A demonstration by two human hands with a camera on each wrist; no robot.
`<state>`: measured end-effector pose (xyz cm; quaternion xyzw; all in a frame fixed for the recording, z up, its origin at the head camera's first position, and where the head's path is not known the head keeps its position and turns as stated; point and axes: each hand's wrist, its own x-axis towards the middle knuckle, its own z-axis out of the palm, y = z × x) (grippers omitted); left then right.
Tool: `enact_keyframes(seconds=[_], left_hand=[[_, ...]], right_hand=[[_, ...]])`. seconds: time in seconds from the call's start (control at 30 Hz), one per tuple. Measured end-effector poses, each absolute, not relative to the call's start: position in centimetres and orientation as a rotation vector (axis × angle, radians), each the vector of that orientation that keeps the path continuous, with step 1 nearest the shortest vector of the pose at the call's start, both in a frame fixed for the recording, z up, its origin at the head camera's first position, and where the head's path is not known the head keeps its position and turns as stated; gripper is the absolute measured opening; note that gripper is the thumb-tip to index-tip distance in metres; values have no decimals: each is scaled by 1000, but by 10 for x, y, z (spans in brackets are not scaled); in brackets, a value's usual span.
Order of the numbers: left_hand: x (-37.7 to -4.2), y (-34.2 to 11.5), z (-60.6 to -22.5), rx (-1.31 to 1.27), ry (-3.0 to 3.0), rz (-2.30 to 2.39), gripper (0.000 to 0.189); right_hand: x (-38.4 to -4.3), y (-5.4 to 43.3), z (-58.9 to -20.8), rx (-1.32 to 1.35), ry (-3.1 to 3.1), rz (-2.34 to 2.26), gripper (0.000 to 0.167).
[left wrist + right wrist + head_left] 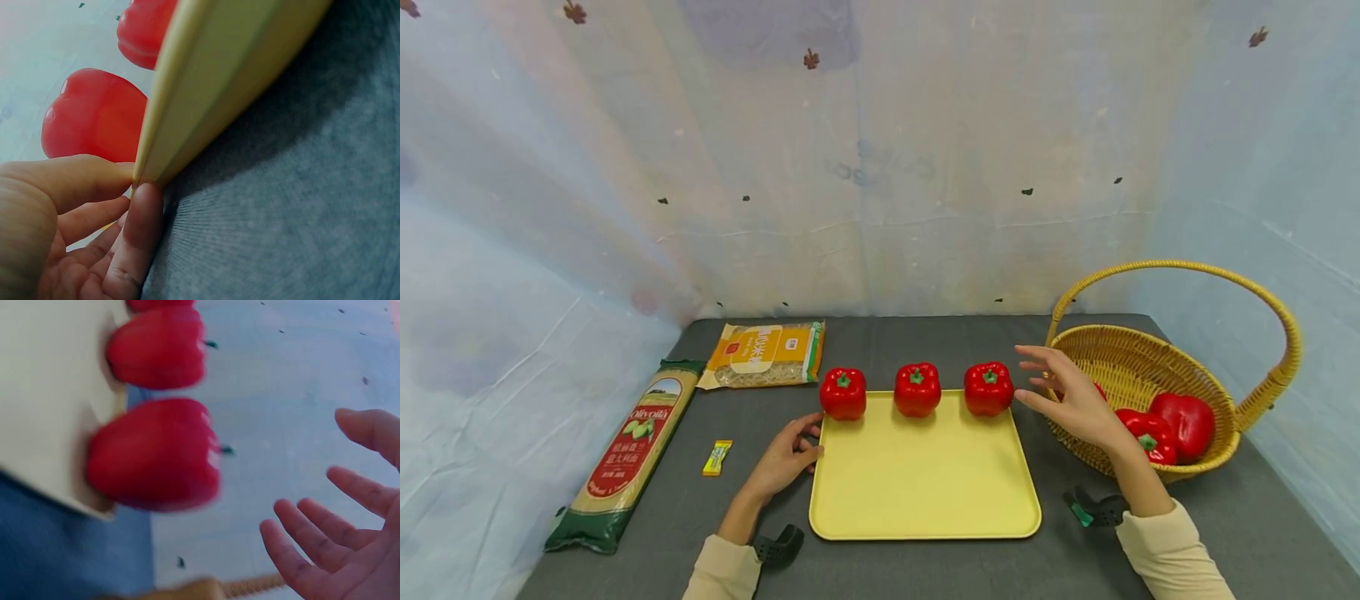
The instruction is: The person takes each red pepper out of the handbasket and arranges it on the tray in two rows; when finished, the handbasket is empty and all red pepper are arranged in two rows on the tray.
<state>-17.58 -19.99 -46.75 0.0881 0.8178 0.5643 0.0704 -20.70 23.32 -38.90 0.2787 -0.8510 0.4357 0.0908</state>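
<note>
A yellow tray (pixel 925 475) lies on the dark table with three red bell peppers in a row along its far edge: the left pepper (pixel 843 394), the middle pepper (pixel 917 390) and the right pepper (pixel 988 389). At the tray's left rim, my left hand (pixel 785 458) pinches the edge between thumb and fingers, as the left wrist view shows up close. My right hand (pixel 1072 398) is between the right pepper and the wicker basket (pixel 1120 350), fingers spread and holding nothing. In the right wrist view the same right pepper (pixel 156 456) stands apart from the fingers.
Red peppers (pixel 1182 427) lie inside the tall-handled basket on the right. An orange bag of grain (pixel 763 356) lies at the back left. A long pasta pack (pixel 628 454) is along the left side, and a small yellow packet (pixel 717 457) lies beside it.
</note>
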Motion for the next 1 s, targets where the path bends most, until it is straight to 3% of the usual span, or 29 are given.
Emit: enact_keyframes(seconds=[0.23, 0.5, 1.0], left_hand=[[-175, -201, -467, 255, 2462, 1702, 52], [-175, -199, -468, 278, 2471, 1694, 52], [-176, -200, -470, 317, 2497, 1676, 52]], right_hand=[[-211, 270, -366, 841, -2644, 1106, 49], [-224, 309, -352, 797, -2890, 1150, 47], [-250, 338, -381, 637, -3093, 1353, 55]])
